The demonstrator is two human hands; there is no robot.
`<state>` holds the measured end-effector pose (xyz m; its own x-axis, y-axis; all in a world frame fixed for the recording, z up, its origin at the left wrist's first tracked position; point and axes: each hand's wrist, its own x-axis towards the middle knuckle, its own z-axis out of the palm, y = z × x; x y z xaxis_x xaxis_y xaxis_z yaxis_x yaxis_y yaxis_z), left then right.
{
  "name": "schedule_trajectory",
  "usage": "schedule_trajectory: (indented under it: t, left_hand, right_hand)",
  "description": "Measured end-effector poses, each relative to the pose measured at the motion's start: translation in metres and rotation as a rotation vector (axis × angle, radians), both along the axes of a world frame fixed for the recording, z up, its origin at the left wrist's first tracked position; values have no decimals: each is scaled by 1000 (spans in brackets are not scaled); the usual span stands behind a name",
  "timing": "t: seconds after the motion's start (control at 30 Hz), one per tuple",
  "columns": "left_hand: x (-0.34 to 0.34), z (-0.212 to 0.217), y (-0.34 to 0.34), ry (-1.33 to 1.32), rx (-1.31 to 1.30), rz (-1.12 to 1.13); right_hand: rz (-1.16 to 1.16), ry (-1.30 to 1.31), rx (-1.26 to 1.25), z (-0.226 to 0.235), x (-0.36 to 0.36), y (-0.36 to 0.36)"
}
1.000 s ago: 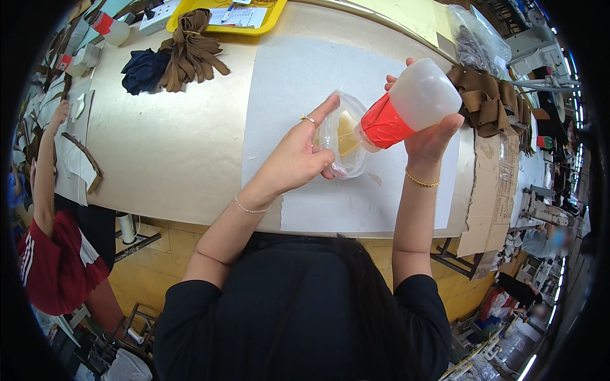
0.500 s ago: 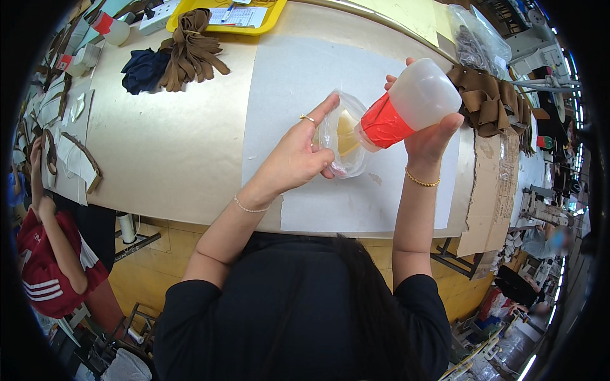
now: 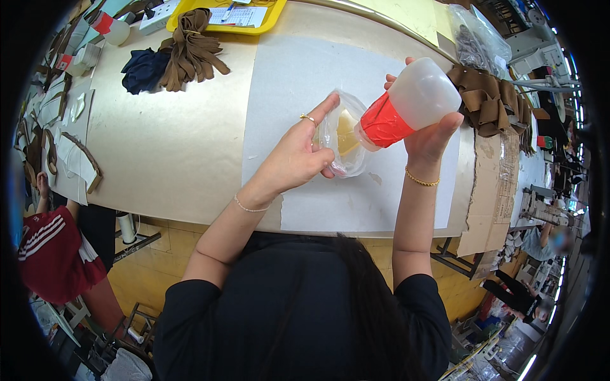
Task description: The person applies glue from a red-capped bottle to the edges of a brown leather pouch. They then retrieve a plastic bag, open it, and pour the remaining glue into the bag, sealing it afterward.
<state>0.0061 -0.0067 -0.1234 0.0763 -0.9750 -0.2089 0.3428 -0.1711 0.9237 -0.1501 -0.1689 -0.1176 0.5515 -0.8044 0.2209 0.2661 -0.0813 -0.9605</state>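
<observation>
My left hand [image 3: 293, 155] is closed on the rim of a clear plastic bag [image 3: 353, 166], thumb and fingers keeping its mouth spread. Inside the bag lies something pale yellow [image 3: 346, 133]; whether it is liquid or paste I cannot tell. A translucent white plastic bottle [image 3: 427, 92], wrapped at its neck in red tape, is tipped with its mouth down to the left at the bag's opening. My right hand [image 3: 429, 136] holds this bottle from behind and below, fingers partly hidden by it. Both hands are over a white sheet [image 3: 343, 209] on the table.
Brown fabric strips [image 3: 190, 54] and a dark blue cloth bundle [image 3: 147, 70] lie at the far left, beside a yellow tray [image 3: 274, 16]. Brown wide bands [image 3: 486, 101] and cardboard [image 3: 489, 190] are on the right. A co-worker in red [image 3: 60, 254] is at left.
My hands, the bag and the bottle show almost no movement. The co-worker at left has shifted, with the arm lowered and drawn back from the table. A distant person at right has moved too.
</observation>
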Motion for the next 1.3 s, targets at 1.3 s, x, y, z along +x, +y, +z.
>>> schedule_trajectory:
  t: [1.3]
  left_hand:
    - [-1, 1, -1, -9, 1, 1]
  right_hand:
    - [16, 7, 4, -1, -1, -2]
